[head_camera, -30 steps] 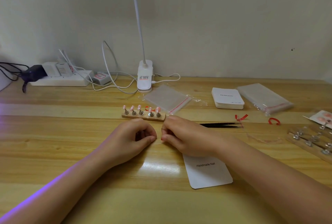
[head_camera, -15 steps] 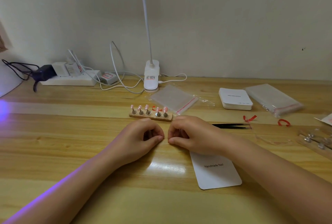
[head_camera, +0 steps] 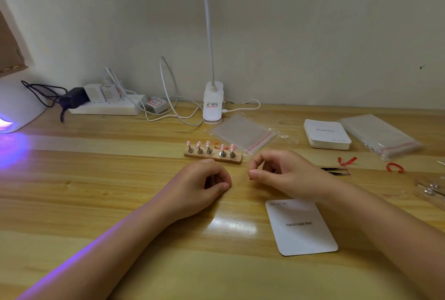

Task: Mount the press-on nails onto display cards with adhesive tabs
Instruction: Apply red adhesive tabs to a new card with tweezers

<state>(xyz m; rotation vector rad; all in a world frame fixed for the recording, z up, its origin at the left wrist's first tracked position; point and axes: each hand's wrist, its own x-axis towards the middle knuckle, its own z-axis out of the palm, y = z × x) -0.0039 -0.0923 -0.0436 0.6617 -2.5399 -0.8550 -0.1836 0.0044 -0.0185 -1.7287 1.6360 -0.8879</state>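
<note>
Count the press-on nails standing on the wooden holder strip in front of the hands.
5. They stand in a row on the wooden holder strip: three close together at its left end, two at its right end, beyond the left hand. None seems hidden.

The nail stand (head_camera: 213, 153) sits behind both hands; the display card (head_camera: 301, 227) lies on the table (head_camera: 96, 191) right of them.

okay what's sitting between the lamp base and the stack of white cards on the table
In the head view, a clear zip bag with a red strip lies flat between the lamp base and the stack of white cards, nearer the lamp.
</note>
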